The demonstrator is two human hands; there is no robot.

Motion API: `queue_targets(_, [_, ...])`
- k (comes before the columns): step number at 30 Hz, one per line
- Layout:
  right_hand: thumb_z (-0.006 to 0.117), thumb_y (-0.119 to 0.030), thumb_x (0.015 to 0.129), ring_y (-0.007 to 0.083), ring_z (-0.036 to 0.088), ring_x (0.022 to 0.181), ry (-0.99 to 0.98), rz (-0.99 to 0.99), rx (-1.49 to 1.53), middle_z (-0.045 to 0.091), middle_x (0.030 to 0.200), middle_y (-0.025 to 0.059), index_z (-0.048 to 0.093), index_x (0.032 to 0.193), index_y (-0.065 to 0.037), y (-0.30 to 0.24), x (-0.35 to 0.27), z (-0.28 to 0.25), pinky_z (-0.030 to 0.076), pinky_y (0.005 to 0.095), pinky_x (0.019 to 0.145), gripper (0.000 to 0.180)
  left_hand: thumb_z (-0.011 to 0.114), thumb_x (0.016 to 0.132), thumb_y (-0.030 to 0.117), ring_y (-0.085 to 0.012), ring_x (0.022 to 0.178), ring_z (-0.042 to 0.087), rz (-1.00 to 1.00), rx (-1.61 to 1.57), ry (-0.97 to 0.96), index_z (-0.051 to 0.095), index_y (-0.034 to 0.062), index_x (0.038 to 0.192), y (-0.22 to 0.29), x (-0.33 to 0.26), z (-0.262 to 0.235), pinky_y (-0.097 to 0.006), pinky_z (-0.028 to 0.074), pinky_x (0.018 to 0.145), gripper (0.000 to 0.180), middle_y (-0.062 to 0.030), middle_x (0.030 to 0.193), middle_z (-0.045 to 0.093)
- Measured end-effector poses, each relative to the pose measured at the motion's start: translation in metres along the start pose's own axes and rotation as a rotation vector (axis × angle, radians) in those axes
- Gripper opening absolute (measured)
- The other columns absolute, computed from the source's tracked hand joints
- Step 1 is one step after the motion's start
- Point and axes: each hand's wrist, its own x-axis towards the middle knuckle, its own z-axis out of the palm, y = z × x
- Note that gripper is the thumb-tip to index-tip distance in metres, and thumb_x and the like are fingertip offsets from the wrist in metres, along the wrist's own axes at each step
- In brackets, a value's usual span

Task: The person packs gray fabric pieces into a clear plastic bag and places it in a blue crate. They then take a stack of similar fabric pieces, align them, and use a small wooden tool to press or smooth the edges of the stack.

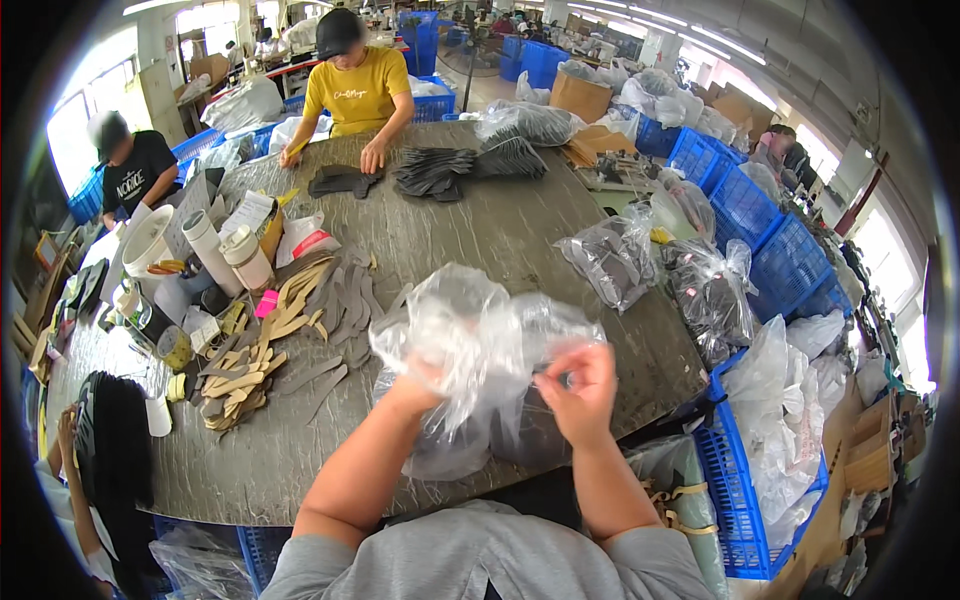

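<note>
Your left hand (420,378) and right hand (580,385) both pinch the clear plastic bag (480,340) at 6 o'clock on the bench (480,230) — thin, slippery, likely light; grip its gathered mouth.

Workshop interior. A large grey desk (470,240) is filling the centre of the room. Blue plastic crates (760,230) are standing in rows to the right of the desk, more of them (540,60) stacking up beyond its far end. Cardboard boxes (580,95) are sitting behind the desk's far right corner. Bright windows (70,140) are letting in daylight to the left of the desk; strip lights (680,35) are glowing on the ceiling above it.
</note>
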Motion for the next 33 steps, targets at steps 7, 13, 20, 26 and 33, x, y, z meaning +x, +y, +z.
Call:
queue_targets(7, [0.080,-0.048,0.071,0.0365,0.031,0.137,-0.356,-0.076,-0.549,0.039,0.143,0.0222,0.041,0.138,-0.001,0.019,-0.018,0.017,0.016,0.0441,0.117,0.090,0.080,0.071,0.008,-0.0219,0.105,0.060,0.151,-0.038,-0.079,0.056,0.0028,0.124,-0.013,-0.007,0.009,-0.036,0.047,0.096,0.059,-0.0087,0.118,0.061])
queue_targets(13, [0.049,-0.020,0.095,0.0243,0.064,0.094,-0.096,0.502,0.494,0.068,0.086,0.0162,0.065,0.091,0.003,0.044,0.008,-0.028,0.036,0.0452,0.107,0.028,0.067,0.077,0.015,-0.0248,0.106,0.060,-0.225,0.129,0.102,0.053,0.0008,0.120,0.035,-0.001,-0.012,-0.039,0.050,0.091,0.047,-0.0134,0.114,0.060])
queue_targets(20, [0.064,-0.015,0.086,0.0231,0.062,0.090,-0.658,0.058,-0.447,0.065,0.101,0.0120,0.063,0.107,-0.004,0.127,-0.020,-0.011,0.048,0.0357,0.084,0.024,0.066,0.074,0.008,-0.0318,0.111,0.057,0.138,0.749,-0.587,0.063,0.0073,0.111,0.036,0.015,0.057,-0.043,0.043,0.097,0.037,-0.0151,0.114,0.063])
queue_targets(26, [0.065,-0.008,0.086,0.0226,0.060,0.089,-0.716,0.321,-0.124,0.063,0.103,0.0094,0.056,0.119,-0.003,0.029,0.016,0.021,0.049,0.0349,0.080,0.034,0.070,0.077,0.023,-0.0303,0.105,0.062,0.272,1.117,-0.718,0.067,0.0059,0.105,0.031,0.032,0.044,-0.043,0.046,0.094,0.033,-0.0129,0.105,0.067])
queue_targets(33, [0.063,-0.005,0.089,0.0164,0.061,0.094,-0.227,0.311,-0.287,0.063,0.112,0.0077,0.053,0.127,-0.004,0.057,-0.010,0.036,0.049,0.0293,0.080,0.040,0.086,0.056,0.037,-0.0380,0.103,0.061,-0.257,1.269,-0.954,0.063,0.0097,0.117,0.065,0.066,0.040,-0.041,0.046,0.091,0.070,-0.0173,0.108,0.066])
